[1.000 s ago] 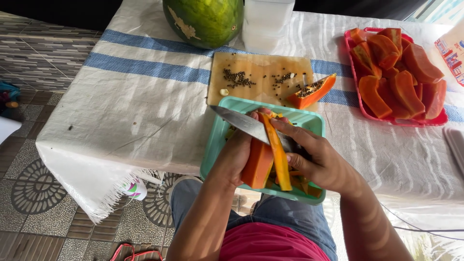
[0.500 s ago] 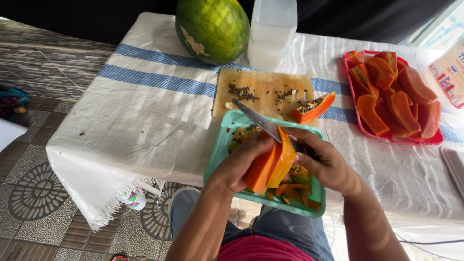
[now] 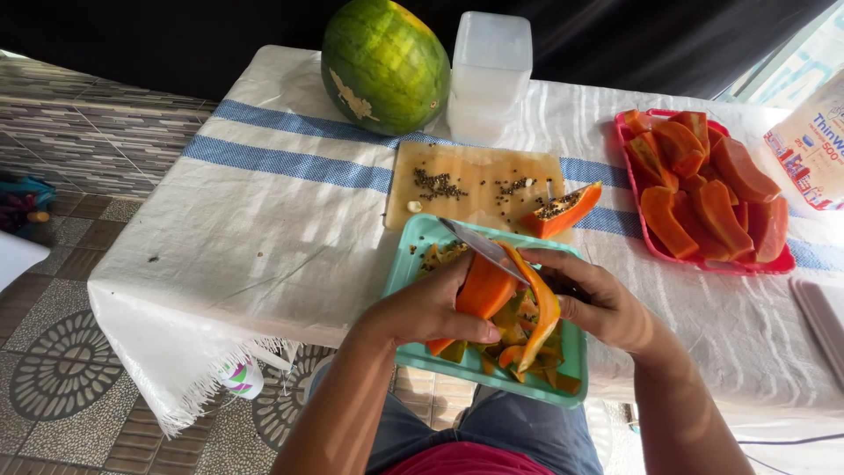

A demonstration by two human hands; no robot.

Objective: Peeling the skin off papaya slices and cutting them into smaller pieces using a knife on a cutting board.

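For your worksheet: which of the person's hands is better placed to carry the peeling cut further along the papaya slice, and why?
Probably the right hand: it grips the knife, whose blade lies on the papaya slice. The left hand holds that slice over the green tray.

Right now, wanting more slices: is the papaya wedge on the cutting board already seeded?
No, the papaya wedge still holds dark seeds.

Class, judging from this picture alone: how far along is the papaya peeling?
Done: peeled slices fill the red tray, and peelings lie in the green tray. In hand: the left hand holds a papaya slice while the right hand runs a knife under a peel strip. Left: one seeded slice on the cutting board.
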